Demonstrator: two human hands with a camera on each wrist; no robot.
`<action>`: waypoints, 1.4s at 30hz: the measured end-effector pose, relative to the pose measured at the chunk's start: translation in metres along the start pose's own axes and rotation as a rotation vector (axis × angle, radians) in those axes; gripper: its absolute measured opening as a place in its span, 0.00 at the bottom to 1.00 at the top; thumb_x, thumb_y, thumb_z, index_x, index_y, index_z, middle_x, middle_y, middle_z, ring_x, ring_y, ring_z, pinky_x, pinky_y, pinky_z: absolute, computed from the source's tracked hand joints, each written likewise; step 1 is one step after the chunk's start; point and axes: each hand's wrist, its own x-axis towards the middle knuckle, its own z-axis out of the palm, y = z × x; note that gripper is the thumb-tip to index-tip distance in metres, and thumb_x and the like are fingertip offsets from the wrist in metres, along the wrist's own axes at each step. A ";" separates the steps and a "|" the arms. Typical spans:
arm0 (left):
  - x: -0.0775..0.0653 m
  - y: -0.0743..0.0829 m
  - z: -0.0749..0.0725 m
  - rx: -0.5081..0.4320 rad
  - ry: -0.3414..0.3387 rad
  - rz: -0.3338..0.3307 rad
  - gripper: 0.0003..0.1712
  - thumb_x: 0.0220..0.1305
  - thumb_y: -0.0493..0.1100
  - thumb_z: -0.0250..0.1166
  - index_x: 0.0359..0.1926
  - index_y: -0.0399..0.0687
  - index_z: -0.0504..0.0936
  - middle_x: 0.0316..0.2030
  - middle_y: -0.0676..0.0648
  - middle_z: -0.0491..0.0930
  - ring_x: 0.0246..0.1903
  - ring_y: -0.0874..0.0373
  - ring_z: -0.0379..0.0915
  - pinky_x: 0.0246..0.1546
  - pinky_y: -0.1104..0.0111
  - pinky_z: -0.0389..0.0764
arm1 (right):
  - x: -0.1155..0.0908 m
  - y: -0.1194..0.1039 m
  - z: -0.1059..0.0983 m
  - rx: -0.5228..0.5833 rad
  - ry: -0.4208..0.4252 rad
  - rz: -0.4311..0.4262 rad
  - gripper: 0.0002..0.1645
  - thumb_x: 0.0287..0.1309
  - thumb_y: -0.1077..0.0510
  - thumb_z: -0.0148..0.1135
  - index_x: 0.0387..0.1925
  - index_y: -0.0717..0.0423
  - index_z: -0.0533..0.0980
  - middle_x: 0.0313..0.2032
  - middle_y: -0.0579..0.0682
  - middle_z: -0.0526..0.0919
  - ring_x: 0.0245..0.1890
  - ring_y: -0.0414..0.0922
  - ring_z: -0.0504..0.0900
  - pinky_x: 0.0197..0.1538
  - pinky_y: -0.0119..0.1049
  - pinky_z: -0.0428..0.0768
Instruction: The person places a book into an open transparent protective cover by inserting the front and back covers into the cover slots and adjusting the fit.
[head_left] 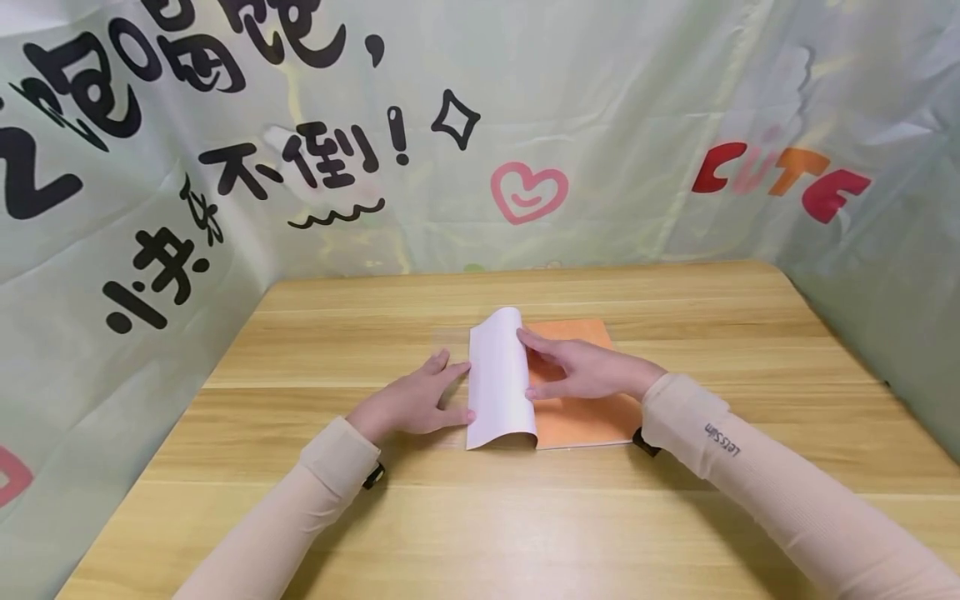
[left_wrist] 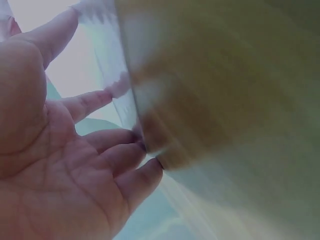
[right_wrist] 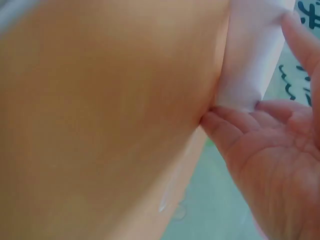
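Observation:
In the head view an orange booklet point(head_left: 585, 421) lies mid-table. Its left part is a white leaf point(head_left: 497, 383), bent over in a raised curl that leaves the orange surface showing to the right. My left hand point(head_left: 411, 400) touches the leaf's left edge with thumb and fingertips, the fingers spread and fairly straight. From the other side my right hand point(head_left: 588, 367) rests its thumb and fingertips against the curl. The left wrist view shows the left hand's palm point(left_wrist: 55, 165) and extended fingers. In the right wrist view the fingers meet the white leaf point(right_wrist: 250, 55).
A faint clear film point(head_left: 447, 337) seems to lie at the booklet's left side. The wooden table point(head_left: 510, 533) is enclosed at the back and sides by a printed cloth point(head_left: 600, 100). Both wrists wear dark bands under light sleeves.

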 end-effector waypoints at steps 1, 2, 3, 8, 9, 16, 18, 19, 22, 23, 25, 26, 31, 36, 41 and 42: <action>0.000 0.000 0.001 0.006 -0.001 0.003 0.48 0.63 0.68 0.55 0.75 0.49 0.55 0.72 0.32 0.43 0.70 0.43 0.39 0.64 0.53 0.55 | -0.001 0.002 0.000 -0.001 0.002 0.000 0.59 0.56 0.38 0.63 0.75 0.59 0.45 0.73 0.50 0.49 0.69 0.45 0.54 0.65 0.42 0.59; 0.000 0.000 0.001 0.013 -0.002 0.008 0.48 0.63 0.69 0.55 0.75 0.49 0.54 0.72 0.32 0.43 0.70 0.43 0.39 0.64 0.53 0.55 | -0.002 0.003 0.000 -0.009 0.005 0.003 0.59 0.56 0.37 0.64 0.75 0.59 0.45 0.72 0.49 0.50 0.69 0.44 0.55 0.65 0.41 0.60; 0.000 -0.001 0.002 0.017 -0.002 0.012 0.48 0.63 0.69 0.55 0.75 0.49 0.54 0.72 0.32 0.43 0.70 0.44 0.38 0.64 0.53 0.55 | -0.002 0.005 0.000 -0.014 0.007 0.003 0.59 0.56 0.37 0.64 0.75 0.59 0.45 0.72 0.48 0.52 0.68 0.44 0.56 0.65 0.41 0.61; -0.001 -0.003 0.002 0.010 0.018 0.034 0.48 0.62 0.69 0.55 0.75 0.50 0.55 0.72 0.33 0.44 0.70 0.44 0.39 0.63 0.53 0.57 | -0.003 0.008 0.001 -0.072 0.016 -0.007 0.58 0.56 0.36 0.62 0.75 0.57 0.46 0.71 0.47 0.53 0.68 0.43 0.56 0.64 0.41 0.61; -0.002 -0.003 0.002 0.005 0.018 0.033 0.49 0.62 0.69 0.55 0.75 0.50 0.55 0.72 0.33 0.44 0.70 0.44 0.39 0.63 0.53 0.57 | -0.003 0.008 0.002 -0.079 0.015 -0.013 0.58 0.57 0.36 0.62 0.75 0.58 0.46 0.71 0.47 0.53 0.68 0.43 0.56 0.64 0.41 0.61; -0.002 -0.008 0.004 -0.011 0.029 0.032 0.49 0.62 0.70 0.55 0.75 0.51 0.55 0.72 0.34 0.44 0.71 0.46 0.39 0.63 0.53 0.58 | 0.000 0.003 0.001 -0.125 0.010 -0.018 0.56 0.58 0.35 0.60 0.75 0.57 0.46 0.71 0.46 0.54 0.67 0.42 0.58 0.63 0.40 0.63; -0.002 -0.009 0.004 -0.018 0.026 0.035 0.49 0.62 0.70 0.55 0.75 0.51 0.55 0.72 0.34 0.44 0.71 0.46 0.39 0.63 0.53 0.58 | 0.001 0.001 0.001 -0.129 0.003 -0.016 0.56 0.58 0.35 0.60 0.75 0.57 0.46 0.71 0.47 0.54 0.67 0.42 0.58 0.63 0.40 0.63; -0.002 -0.009 0.003 -0.020 0.023 0.036 0.49 0.62 0.70 0.55 0.75 0.51 0.55 0.72 0.34 0.44 0.71 0.46 0.38 0.63 0.53 0.57 | 0.001 0.001 0.001 -0.127 0.000 -0.018 0.56 0.58 0.36 0.60 0.75 0.58 0.46 0.70 0.47 0.55 0.67 0.42 0.58 0.63 0.40 0.63; -0.002 -0.009 0.003 -0.021 0.017 0.042 0.49 0.62 0.70 0.54 0.76 0.52 0.54 0.72 0.34 0.44 0.71 0.46 0.38 0.63 0.53 0.57 | 0.002 0.000 0.000 -0.099 -0.004 -0.028 0.57 0.58 0.36 0.61 0.76 0.57 0.45 0.70 0.48 0.56 0.67 0.42 0.59 0.63 0.41 0.63; -0.002 -0.009 0.003 -0.021 0.016 0.044 0.49 0.62 0.70 0.54 0.76 0.52 0.54 0.72 0.34 0.44 0.71 0.46 0.38 0.63 0.52 0.56 | 0.002 -0.001 0.000 -0.086 -0.004 -0.037 0.57 0.57 0.37 0.62 0.76 0.57 0.45 0.70 0.48 0.57 0.67 0.42 0.60 0.63 0.41 0.63; -0.002 -0.008 0.002 -0.025 0.013 0.047 0.49 0.62 0.70 0.54 0.76 0.52 0.53 0.72 0.34 0.44 0.71 0.46 0.38 0.63 0.53 0.56 | 0.002 -0.001 0.000 -0.060 -0.002 -0.058 0.57 0.57 0.39 0.63 0.76 0.57 0.45 0.70 0.48 0.57 0.66 0.42 0.61 0.62 0.41 0.64; -0.002 -0.008 0.002 -0.024 0.012 0.047 0.49 0.62 0.70 0.54 0.76 0.52 0.53 0.72 0.34 0.44 0.71 0.46 0.38 0.63 0.52 0.56 | 0.002 0.000 0.000 -0.051 -0.003 -0.067 0.57 0.57 0.39 0.64 0.76 0.56 0.45 0.70 0.48 0.57 0.66 0.42 0.62 0.62 0.41 0.64; 0.000 -0.008 0.003 -0.023 0.004 0.044 0.49 0.63 0.70 0.54 0.76 0.52 0.52 0.72 0.34 0.43 0.71 0.45 0.38 0.63 0.52 0.56 | 0.003 0.000 -0.001 -0.055 -0.021 -0.080 0.55 0.58 0.40 0.63 0.76 0.55 0.46 0.70 0.46 0.59 0.64 0.40 0.64 0.61 0.39 0.66; 0.000 -0.008 0.003 -0.024 -0.003 0.046 0.49 0.63 0.69 0.54 0.76 0.52 0.51 0.72 0.34 0.43 0.71 0.45 0.37 0.63 0.51 0.55 | 0.005 0.001 -0.002 -0.102 -0.036 -0.052 0.56 0.57 0.37 0.62 0.76 0.52 0.46 0.67 0.46 0.63 0.64 0.43 0.65 0.60 0.40 0.67; 0.001 -0.010 0.003 -0.027 -0.008 0.044 0.50 0.63 0.70 0.53 0.77 0.52 0.50 0.72 0.34 0.42 0.71 0.45 0.36 0.64 0.51 0.53 | 0.006 -0.003 -0.003 -0.136 -0.042 -0.002 0.56 0.56 0.34 0.61 0.76 0.49 0.47 0.66 0.45 0.65 0.62 0.45 0.68 0.58 0.39 0.69; 0.000 -0.011 0.004 -0.025 -0.012 0.038 0.50 0.63 0.70 0.53 0.77 0.53 0.49 0.73 0.35 0.41 0.71 0.46 0.35 0.64 0.51 0.53 | 0.006 -0.004 -0.003 -0.141 -0.045 0.008 0.56 0.56 0.33 0.61 0.76 0.48 0.47 0.66 0.46 0.65 0.62 0.45 0.69 0.57 0.39 0.69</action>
